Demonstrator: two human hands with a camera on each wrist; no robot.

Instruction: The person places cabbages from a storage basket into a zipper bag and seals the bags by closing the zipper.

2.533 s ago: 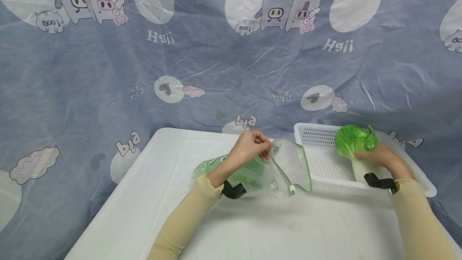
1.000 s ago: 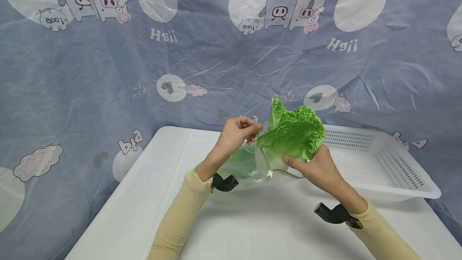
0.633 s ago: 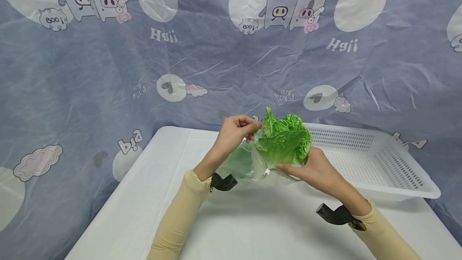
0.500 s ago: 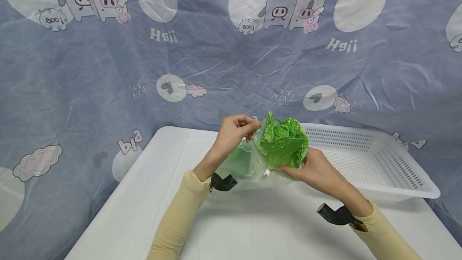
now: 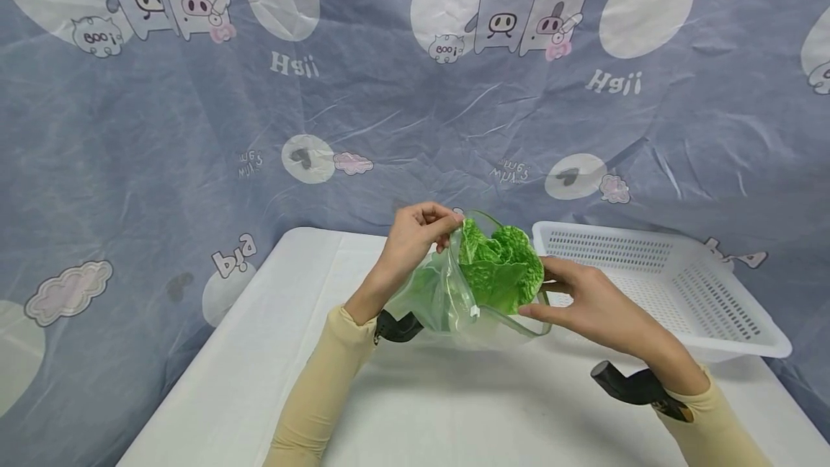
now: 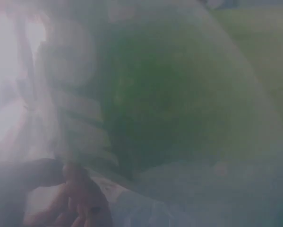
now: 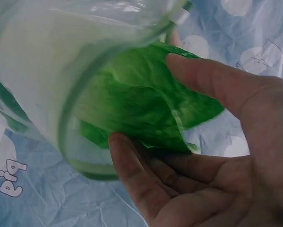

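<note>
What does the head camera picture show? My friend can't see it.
A leafy cabbage is partly inside a clear bag; a person's left hand pinches the bag's edge, and the right hand is at the cabbage's leafy end. A white basket sits at right on a white table, before a blue-gray cartoon-printed cloth.

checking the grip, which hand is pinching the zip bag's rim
The left hand, pinching the zip bag by its rim; the right hand is at the napa cabbage.

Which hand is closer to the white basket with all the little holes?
The right hand: it's just by the left end of the white basket. The left hand is farther away, past the napa cabbage, pinching the zip bag.
</note>
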